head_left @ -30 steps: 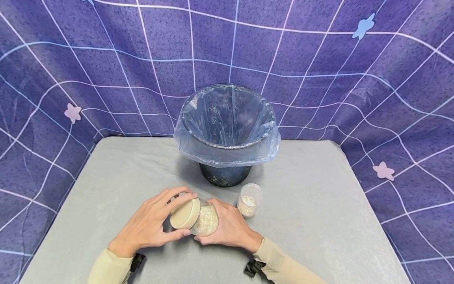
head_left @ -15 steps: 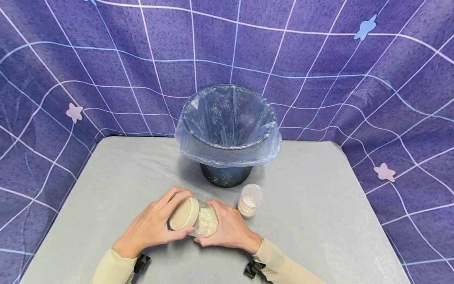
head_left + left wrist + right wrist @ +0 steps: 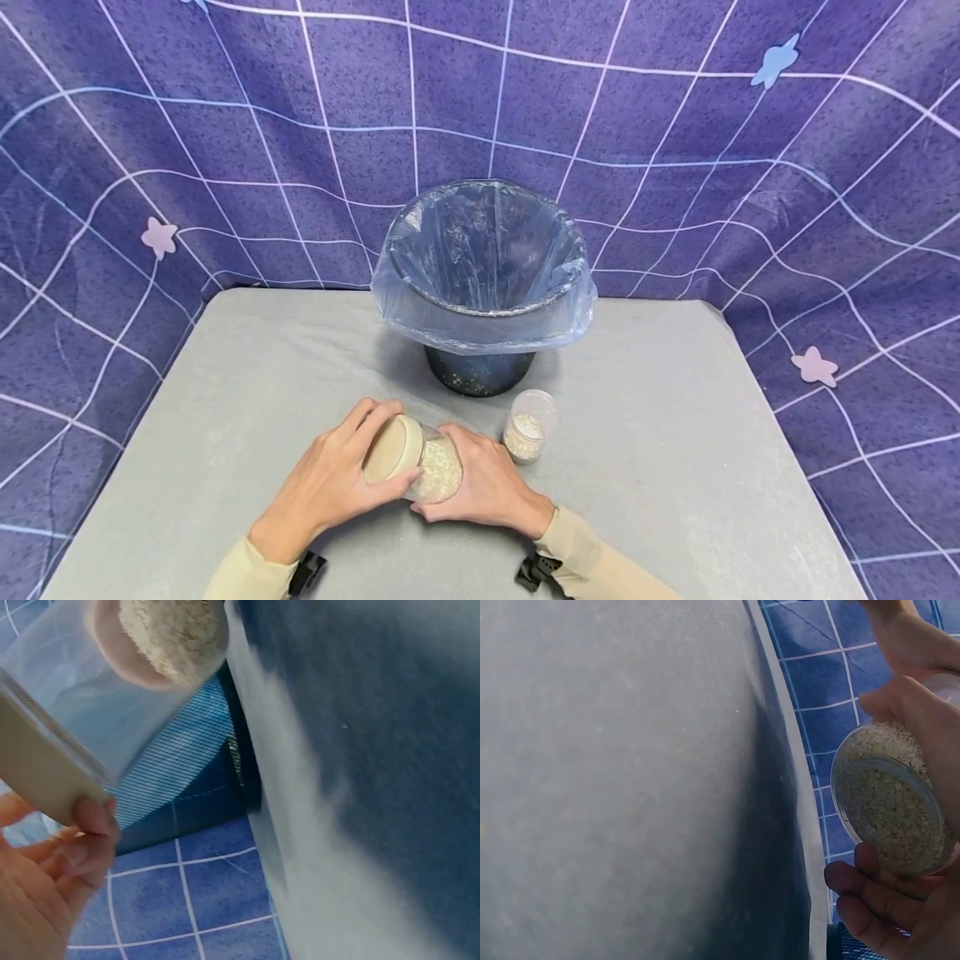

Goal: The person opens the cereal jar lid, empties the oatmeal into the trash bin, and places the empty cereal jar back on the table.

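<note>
Head view: our left hand (image 3: 333,475) clasps the lid (image 3: 388,452), our right hand (image 3: 486,482) the jar (image 3: 440,472); lid-turning seems underway, next needing our steady counter-grip.

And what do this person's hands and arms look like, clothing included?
The left hand and right hand are ungloved. The left sleeve and right sleeve are plain pale beige, reaching the wrists. A small black device shows at the left wrist, a second black device at the right.

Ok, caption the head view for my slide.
Left hand grips the beige lid, right hand holds the tilted jar, in front of a bag-lined bin.
</note>
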A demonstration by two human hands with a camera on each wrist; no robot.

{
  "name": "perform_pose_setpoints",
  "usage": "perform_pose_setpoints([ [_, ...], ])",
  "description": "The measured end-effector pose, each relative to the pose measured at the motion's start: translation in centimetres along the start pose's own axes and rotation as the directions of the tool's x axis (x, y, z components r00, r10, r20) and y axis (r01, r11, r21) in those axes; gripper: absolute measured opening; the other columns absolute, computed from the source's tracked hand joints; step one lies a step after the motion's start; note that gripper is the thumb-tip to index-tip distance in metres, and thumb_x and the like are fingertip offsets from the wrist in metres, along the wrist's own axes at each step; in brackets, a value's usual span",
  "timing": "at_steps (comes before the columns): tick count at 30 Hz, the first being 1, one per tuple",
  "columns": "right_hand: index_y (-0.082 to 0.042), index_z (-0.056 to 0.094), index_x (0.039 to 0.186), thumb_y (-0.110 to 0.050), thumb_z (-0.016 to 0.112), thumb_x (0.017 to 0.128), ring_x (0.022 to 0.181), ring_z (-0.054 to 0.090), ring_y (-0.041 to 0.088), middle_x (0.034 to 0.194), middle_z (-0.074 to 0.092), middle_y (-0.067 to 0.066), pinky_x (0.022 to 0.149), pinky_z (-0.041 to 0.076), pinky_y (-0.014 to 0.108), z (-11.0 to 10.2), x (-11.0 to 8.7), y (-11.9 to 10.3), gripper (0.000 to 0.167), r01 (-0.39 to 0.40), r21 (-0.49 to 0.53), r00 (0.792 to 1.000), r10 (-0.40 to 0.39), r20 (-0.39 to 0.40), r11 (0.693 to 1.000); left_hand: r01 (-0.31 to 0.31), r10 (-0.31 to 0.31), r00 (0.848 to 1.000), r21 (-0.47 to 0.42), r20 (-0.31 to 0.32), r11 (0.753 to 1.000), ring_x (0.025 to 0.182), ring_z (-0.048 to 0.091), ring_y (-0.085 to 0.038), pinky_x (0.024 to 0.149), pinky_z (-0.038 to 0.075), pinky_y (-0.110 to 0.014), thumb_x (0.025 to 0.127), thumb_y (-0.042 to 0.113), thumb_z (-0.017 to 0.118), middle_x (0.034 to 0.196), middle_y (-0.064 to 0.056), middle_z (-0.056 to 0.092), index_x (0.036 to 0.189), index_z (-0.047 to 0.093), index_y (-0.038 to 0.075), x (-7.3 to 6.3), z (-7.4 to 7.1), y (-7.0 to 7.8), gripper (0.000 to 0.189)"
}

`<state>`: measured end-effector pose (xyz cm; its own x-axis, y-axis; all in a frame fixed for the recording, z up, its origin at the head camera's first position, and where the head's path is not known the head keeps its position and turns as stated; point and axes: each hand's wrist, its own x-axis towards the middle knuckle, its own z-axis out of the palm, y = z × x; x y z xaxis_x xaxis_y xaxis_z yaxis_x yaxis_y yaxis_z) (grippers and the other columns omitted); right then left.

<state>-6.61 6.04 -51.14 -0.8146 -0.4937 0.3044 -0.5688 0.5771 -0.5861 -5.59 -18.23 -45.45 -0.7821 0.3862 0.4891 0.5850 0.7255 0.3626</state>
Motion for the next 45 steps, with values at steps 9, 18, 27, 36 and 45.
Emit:
perform_pose_setpoints([
  [9, -0.014, 0.062, 0.133, -0.057, 0.097, 0.063, 0.091, 0.066, 0.007, 0.109, 0.07, -0.008, 0.076, 0.057, 0.025, 0.1, -0.1, 0.0, 0.089, -0.004, -0.005, 1.0, 0.004, 0.004, 1.0, 0.07, -0.069, 0.99, -0.007, 0.122, 0.997, 0.083, 0.061, -0.009, 0.067, 0.056, -0.035, 0.08, 0.066, 0.085, 0.121, 0.012, 0.059, 0.142, 0.059, 0.026, 0.0, -0.3, 0.4, 0.078],
  [18, -0.015, 0.062, 0.133, -0.056, 0.098, 0.062, 0.093, 0.067, 0.007, 0.111, 0.071, -0.007, 0.078, 0.058, 0.025, -0.2, -0.1, 0.0, 0.089, 0.002, 0.009, 1.0, -0.002, -0.009, 1.0, -0.002, 0.008, 0.988, -0.036, 0.152, 0.999, 0.113, 0.065, -0.015, 0.079, 0.061, -0.044, 0.077, 0.064, 0.088, 0.147, 0.01, 0.053, 0.162, 0.045, 0.031, 0.0, -0.9, -0.6, 0.101],
  [27, -0.016, 0.062, 0.135, -0.056, 0.098, 0.062, 0.095, 0.068, 0.006, 0.112, 0.072, -0.008, 0.08, 0.059, 0.028, -0.4, -0.3, 0.1, 0.09, -0.023, 0.014, 1.0, 0.023, 0.016, 1.0, -0.188, 0.196, 0.97, -0.07, 0.145, 0.98, 0.135, 0.057, -0.017, 0.094, 0.057, -0.044, 0.073, 0.059, 0.092, 0.163, 0.005, 0.045, 0.164, 0.044, 0.028, 0.0, -2.1, -2.5, 0.108],
  [36, -0.018, 0.062, 0.134, -0.058, 0.097, 0.063, 0.094, 0.066, 0.005, 0.111, 0.072, -0.009, 0.079, 0.058, 0.026, -0.6, -0.4, 0.1, 0.089, -0.037, 0.016, 0.999, 0.036, 0.034, 0.999, -0.259, 0.267, 0.953, -0.076, 0.144, 0.963, 0.136, 0.059, -0.016, 0.103, 0.05, -0.034, 0.081, 0.058, 0.088, 0.161, 0.004, 0.05, 0.163, 0.048, 0.028, -0.1, -2.0, -2.6, 0.096],
  [45, -0.019, 0.062, 0.133, -0.059, 0.097, 0.063, 0.093, 0.066, 0.004, 0.11, 0.072, -0.01, 0.078, 0.057, 0.026, -0.4, -0.4, 0.1, 0.088, -0.031, 0.009, 0.999, 0.031, 0.03, 0.999, -0.243, 0.263, 0.952, -0.135, 0.156, 0.961, 0.136, 0.056, -0.011, 0.111, 0.041, -0.021, 0.087, 0.053, 0.085, 0.158, 0.01, 0.05, 0.162, 0.048, 0.026, -0.2, -1.7, -2.4, 0.088],
])
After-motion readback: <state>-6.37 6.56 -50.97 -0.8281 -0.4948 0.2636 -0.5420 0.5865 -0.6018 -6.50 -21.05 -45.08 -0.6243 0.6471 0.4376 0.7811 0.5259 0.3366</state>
